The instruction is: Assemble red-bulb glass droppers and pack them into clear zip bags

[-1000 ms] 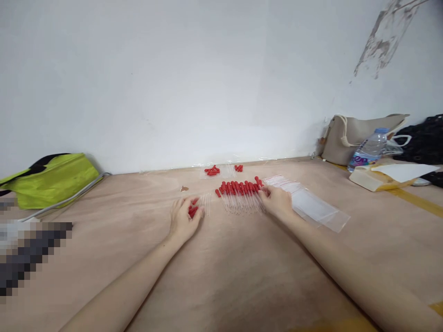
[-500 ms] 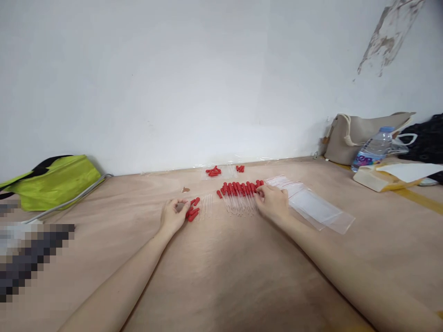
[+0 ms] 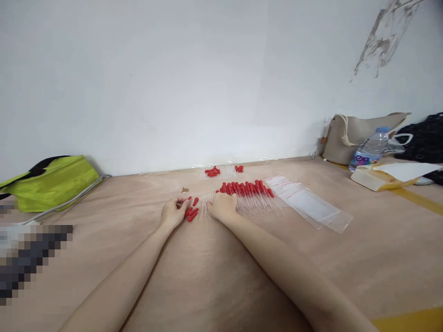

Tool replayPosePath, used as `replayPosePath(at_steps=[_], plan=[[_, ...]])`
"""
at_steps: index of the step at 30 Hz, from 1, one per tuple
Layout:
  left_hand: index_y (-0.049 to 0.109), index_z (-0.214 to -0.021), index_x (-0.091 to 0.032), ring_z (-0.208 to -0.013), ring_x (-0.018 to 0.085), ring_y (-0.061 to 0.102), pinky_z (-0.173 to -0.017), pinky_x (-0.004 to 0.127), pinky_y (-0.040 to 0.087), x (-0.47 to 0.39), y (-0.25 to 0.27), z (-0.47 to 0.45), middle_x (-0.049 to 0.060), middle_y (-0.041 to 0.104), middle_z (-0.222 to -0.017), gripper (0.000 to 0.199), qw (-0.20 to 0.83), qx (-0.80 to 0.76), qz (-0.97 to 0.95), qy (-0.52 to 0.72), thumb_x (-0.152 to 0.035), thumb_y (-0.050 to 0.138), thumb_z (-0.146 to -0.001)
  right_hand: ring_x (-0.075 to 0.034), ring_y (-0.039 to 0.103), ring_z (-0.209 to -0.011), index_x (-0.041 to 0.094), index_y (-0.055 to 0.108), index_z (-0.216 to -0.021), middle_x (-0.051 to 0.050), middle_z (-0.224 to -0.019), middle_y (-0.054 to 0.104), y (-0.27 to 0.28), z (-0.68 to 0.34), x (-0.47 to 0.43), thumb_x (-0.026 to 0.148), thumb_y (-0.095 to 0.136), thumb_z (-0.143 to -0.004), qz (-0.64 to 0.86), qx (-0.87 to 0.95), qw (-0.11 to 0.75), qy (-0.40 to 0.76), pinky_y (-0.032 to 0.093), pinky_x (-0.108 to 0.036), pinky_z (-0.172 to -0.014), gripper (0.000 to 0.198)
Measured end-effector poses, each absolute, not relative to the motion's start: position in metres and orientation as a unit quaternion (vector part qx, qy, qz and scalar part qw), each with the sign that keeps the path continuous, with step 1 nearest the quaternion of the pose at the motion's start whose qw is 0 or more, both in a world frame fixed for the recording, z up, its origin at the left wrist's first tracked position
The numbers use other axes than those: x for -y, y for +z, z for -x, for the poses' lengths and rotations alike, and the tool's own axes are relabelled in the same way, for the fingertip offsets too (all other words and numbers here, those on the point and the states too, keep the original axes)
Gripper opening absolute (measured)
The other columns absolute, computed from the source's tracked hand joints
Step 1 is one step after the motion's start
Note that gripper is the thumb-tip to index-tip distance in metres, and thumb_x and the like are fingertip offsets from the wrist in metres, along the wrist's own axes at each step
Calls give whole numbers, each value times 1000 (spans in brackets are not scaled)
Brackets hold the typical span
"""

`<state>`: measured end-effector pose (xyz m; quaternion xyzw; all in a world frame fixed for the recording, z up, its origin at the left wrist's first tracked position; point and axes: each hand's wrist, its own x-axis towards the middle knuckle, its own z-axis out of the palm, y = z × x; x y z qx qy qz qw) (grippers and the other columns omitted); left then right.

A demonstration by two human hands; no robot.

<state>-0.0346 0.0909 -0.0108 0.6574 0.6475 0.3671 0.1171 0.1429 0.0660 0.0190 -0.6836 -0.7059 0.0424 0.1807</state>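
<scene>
My left hand (image 3: 173, 213) rests on the left, thumb and fingertips closed round a small red rubber bulb (image 3: 189, 198). Beside its fingertips lie several more loose red rubber bulbs (image 3: 193, 216). Thin clear glass tubes (image 3: 202, 207) lie just right of these. My right hand (image 3: 223, 206) is over the right part of the tubes, its fingers curled, the thumb beside a tube; its fingertips are mostly hidden, so what it grips cannot be made out. A row of glass droppers with red bulbs (image 3: 247, 189) lies behind and to the right of that hand, the rightmost one slanted.
Near the wall lies a clear bag with red bulbs (image 3: 212, 172). Clear zip bags (image 3: 311, 205) overlap right of the droppers. Farther right are a water bottle (image 3: 370, 148), a beige bag (image 3: 349, 136) and an opened packet (image 3: 372, 177). A yellow-green bag (image 3: 58, 182) and grey cable sit left.
My right hand has left the right end of the dropper row and moved left to the glass tubes. A slanted dropper now shows at that end. My left hand has barely moved.
</scene>
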Motion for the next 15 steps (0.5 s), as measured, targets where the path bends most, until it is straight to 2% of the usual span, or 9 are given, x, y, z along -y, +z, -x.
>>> replayPosePath(at_steps=[7,11,15], plan=[[59,-82,-17,-68,18,59,-60,27,44,-93,-15,38,4,64,-76,23,91,-656,-625,414,-36,49,-75,-24,60,-84,15,65,-87,-15,-92,65,25,-134,-77,27,50,-72,707,687,149,83,28,-40,-84,24],[59,-86,-17,-70,18,60,-63,28,46,-93,-16,37,5,65,-78,22,100,-641,-630,426,-34,49,-75,-23,60,-83,15,64,-88,-14,-89,66,29,-134,-75,26,51,-72,705,689,142,87,30,-38,-81,23],[60,-96,-17,-81,19,61,-73,30,46,-92,-14,38,6,66,-93,27,105,-620,-639,443,-28,42,-79,-23,60,-82,15,63,-84,-13,-87,65,37,-145,-63,28,46,-76,687,706,160,63,33,-36,-77,23]])
